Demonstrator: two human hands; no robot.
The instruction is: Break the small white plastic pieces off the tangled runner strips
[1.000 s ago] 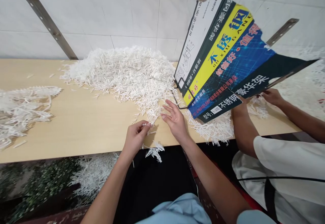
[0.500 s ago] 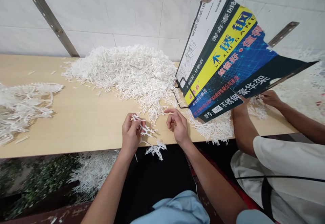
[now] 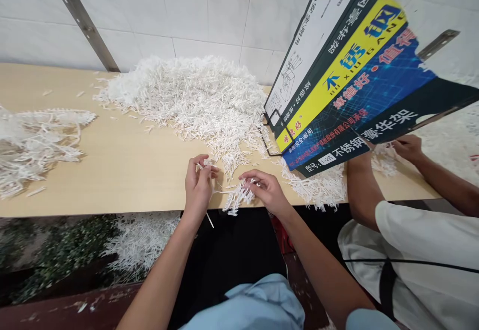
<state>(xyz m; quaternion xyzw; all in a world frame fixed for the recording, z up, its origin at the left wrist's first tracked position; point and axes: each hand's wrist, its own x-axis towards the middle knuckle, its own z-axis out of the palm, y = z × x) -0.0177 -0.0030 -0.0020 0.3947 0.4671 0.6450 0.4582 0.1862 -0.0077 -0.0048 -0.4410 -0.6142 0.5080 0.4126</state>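
At the table's front edge, my left hand [image 3: 199, 184] pinches one end of a white branched plastic strip [image 3: 236, 199] between thumb and fingers. A thin white stalk sticks out below that hand. The strip stretches across to my right hand [image 3: 271, 194], whose thumb and fingertips are closed on its bushy end. Just beyond both hands lies a large heap of small white plastic sticks [image 3: 187, 90], with its tapering tip between them. The exact fingertip contacts are partly hidden by the strip.
More white branched strips [image 3: 33, 145] lie at the left of the wooden table [image 3: 127, 180]. A printed cardboard panel [image 3: 337, 85] in a black wire stand [image 3: 270, 140] divides the right side. Beyond it, a co-worker's hands [image 3: 406, 148] handle white pieces. Green foliage [image 3: 71, 250] sits below.
My right hand has moved down and closed on the hanging end of the strip. That end has risen toward the table edge. The view has shifted slightly.
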